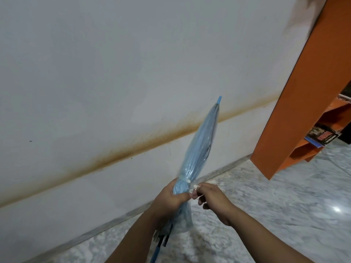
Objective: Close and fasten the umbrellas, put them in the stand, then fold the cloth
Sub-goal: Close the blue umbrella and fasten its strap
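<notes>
White-painted wall (pixel 95 73), far L to centre: brown splash stain runs along it low down; grey skirting strip where it meets floor.

Item 1, L hand (pixel 171 196): wrapped round the gathered canopy, clamped just below the tie band. Thumb lies across the front.

Item 2, umbrella (pixel 199 145): pale blue, translucent, closed. Held in the air in front of the wall, tilted, tip (pixel 219 99) up and away to the R. Folds bunched at the waist; loose skirt of canopy flares below the L hand. Blue shaft (pixel 155 253) exits bottom edge; handle not in view.

Item 3, strap (pixel 195 187): white, small, w/ a white stud; 2nd white stud (pixel 188 181) sits on the canopy just beside it. The 2 are apart, not yet joined.

Item 4, R hand (pixel 210 198): thumb and forefinger pinch the strap end; other fingers curled loose beneath.

Item 5, orange shelf unit (pixel 296 111), far R, on marble floor (pixel 266 215); a box on its lower shelf.

Step, est.: fastening umbrella no. 1. Next move calls for pulling strap snug round the folds and pressing stud to stud while L hand keeps the canopy tight. Stand and cloth not in view.
</notes>
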